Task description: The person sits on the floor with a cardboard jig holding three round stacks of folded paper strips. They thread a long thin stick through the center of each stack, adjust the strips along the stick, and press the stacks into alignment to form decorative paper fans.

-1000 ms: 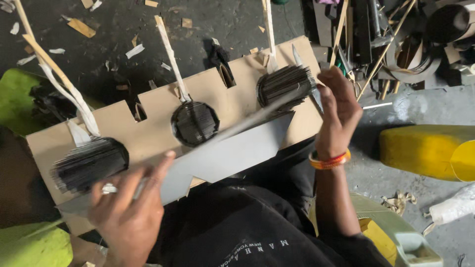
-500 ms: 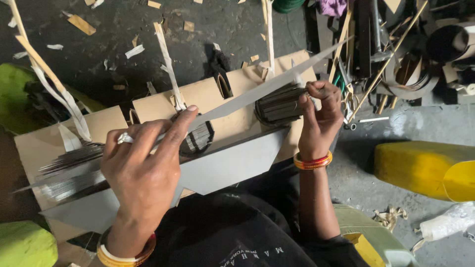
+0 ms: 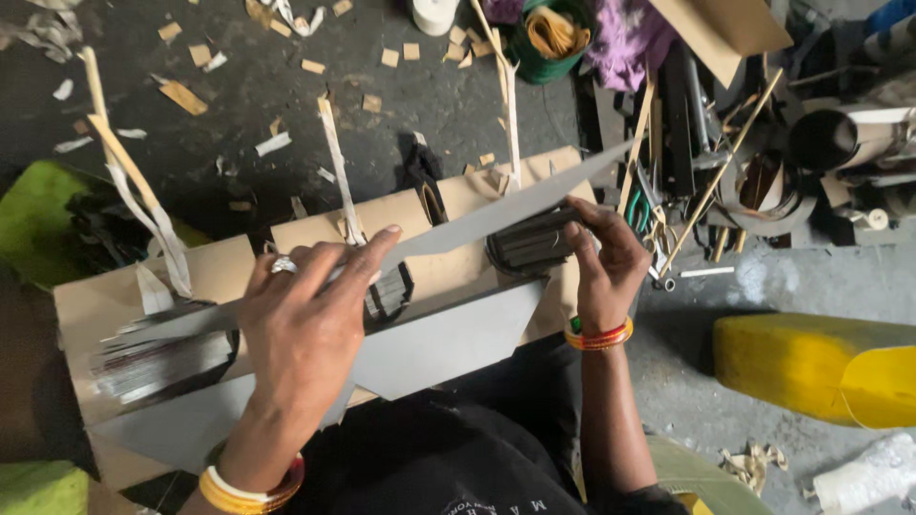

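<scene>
Across your lap sits the long brown cardboard panel with round holes [image 3: 448, 277], and that's where both hands are working. Since a second ago the long grey pointed card strip [image 3: 496, 212] has lifted: it lay low along the near edge of the panel, now it runs up over the middle, its point aimed far right towards the clutter. Your left hand [image 3: 310, 324] has come up from the near-left corner and now lies spread, palm down, fingers apart, pressing the strip near the middle hole; not closed round anything. Your right hand [image 3: 601, 262] has slid down from the far-right end and now curls its fingers on the black ribbed bundle [image 3: 530, 243] in the right hole, under the strip. So the strip reads as being laid over the filled holes, judging by position only.

Holders:
- Right hole: black ribbed bundle, partly covered by your right hand.
- Middle hole: dark bundle [image 3: 389, 291], mostly hidden by your left hand.
- Left hole: grey-black stack of thin sheets [image 3: 157, 353] poking out.
- A second grey card sheet [image 3: 448, 339] lies along the near edge of the panel.

Around it:
- Green round basket [image 3: 544, 38] far centre, holding rolled yellowish material.
- Yellow plastic container [image 3: 811, 367] on its side at right; contents not visible.
- Dark floor [image 3: 229, 105] littered with cardboard scraps and pale strips.
</scene>
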### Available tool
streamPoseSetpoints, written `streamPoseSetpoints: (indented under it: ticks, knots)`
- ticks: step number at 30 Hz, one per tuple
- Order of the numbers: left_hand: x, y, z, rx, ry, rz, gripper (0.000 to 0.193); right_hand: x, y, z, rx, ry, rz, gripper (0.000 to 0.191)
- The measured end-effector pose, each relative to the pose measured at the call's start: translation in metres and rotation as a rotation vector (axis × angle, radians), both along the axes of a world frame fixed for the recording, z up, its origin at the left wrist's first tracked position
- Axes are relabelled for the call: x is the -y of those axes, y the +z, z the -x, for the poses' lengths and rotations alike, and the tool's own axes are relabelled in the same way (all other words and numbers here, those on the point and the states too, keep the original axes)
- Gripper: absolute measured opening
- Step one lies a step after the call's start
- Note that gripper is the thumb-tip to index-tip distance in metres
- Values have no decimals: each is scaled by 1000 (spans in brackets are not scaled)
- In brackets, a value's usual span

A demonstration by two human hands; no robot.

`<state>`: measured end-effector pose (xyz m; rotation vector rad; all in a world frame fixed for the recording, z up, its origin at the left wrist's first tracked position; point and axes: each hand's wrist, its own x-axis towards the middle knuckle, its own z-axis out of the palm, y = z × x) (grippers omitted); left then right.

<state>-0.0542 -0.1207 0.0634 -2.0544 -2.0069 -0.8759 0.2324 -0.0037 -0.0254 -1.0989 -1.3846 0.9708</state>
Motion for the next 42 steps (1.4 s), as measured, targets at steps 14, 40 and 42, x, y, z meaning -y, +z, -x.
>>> streamPoseSetpoints:
  ticks: [14,40,42]
  knots:
    - [-12,-31,-7,-1,-87,-30,57,0,-6,-3,87,-35,-41,26]
    - [2,-37,24,111,-106,49,37,-19,53,1,811,53,-579,17]
    - [3,-40,24,105,-99,63,38,-18,51,2,806,45,-566,17]
